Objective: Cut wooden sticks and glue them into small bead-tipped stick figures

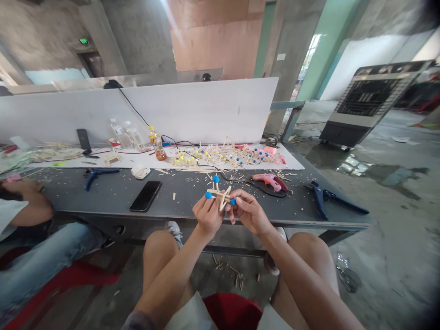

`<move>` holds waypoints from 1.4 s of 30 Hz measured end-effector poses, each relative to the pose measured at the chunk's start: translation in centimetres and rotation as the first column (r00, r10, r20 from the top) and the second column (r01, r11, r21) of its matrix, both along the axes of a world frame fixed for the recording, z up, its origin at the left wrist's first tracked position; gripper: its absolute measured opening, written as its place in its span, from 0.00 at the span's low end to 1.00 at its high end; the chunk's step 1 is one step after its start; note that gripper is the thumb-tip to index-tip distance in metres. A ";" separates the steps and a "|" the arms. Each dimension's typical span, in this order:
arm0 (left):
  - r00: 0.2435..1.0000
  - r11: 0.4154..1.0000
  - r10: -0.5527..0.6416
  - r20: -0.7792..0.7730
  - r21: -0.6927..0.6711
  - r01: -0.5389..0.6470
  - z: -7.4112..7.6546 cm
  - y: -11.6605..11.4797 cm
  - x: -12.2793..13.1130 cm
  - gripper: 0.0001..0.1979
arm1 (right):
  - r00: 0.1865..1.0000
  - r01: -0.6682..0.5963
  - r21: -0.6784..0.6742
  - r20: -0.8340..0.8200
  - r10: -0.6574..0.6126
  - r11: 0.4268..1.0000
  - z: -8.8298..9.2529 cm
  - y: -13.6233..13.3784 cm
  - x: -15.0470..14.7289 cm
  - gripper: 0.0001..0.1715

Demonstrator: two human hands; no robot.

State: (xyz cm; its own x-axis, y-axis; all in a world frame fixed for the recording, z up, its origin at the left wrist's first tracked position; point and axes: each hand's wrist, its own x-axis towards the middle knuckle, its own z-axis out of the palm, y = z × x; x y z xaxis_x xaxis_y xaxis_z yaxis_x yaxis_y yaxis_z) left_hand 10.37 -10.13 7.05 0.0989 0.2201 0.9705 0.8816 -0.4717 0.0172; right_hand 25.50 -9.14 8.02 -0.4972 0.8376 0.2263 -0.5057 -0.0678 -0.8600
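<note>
Stretching across the view is a dark grey worktop (192, 201), and behind it stands a long white board (192, 110) as a partition. At the right, on the wet floor, stands a big grey air cooler (374, 103). On the left side sits another person, whose arm (24, 201) rests on the worktop edge. Along the back of the worktop lies a heap of small stick models (227, 156) with yellow, blue and pink balls, and beside it some bottles (129, 133). A black phone (145, 195) lies flat near the front edge. Blue pliers (330, 198) lie at the right end, and a pink glue gun (270, 181) lies just behind the hands.

Both hands are lifted together in front of the worktop edge, above the knees. The left hand (207, 214) and the right hand (248, 210) are each closed around a small stick model (220, 195), held between them. The model is made of crossed wooden sticks with blue balls at the ends; one stick points up with a ball on top.
</note>
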 end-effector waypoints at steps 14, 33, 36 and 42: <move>0.999 0.997 -0.037 0.035 0.072 0.034 0.0 0.0 0.2 0.06 | 1.000 -0.014 -0.064 -0.023 0.012 0.998 -0.1 -0.1 -0.3 0.16; 0.993 0.992 0.120 0.005 -0.034 -0.120 0.1 0.0 0.1 0.04 | 0.641 0.484 0.670 0.165 -0.749 0.562 -0.5 -1.0 -0.6 0.15; 0.990 0.990 0.139 -0.008 -0.033 -0.139 0.0 0.0 0.3 0.05 | 0.527 0.478 0.779 0.115 -0.842 0.405 -0.5 -1.0 -0.9 0.09; 0.990 0.989 0.139 -0.020 -0.047 -0.139 0.1 0.1 0.6 0.07 | 0.429 0.428 0.864 0.063 -0.901 0.264 -0.5 -0.8 -1.0 0.10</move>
State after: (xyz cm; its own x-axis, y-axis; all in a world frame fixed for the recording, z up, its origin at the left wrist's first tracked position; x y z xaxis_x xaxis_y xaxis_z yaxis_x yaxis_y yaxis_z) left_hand 10.94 -10.06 7.12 0.0800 0.2796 0.9568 0.9389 -0.3436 0.0219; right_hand 24.46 -9.98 7.52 -0.0353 0.5914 0.8056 0.4381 0.7337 -0.5194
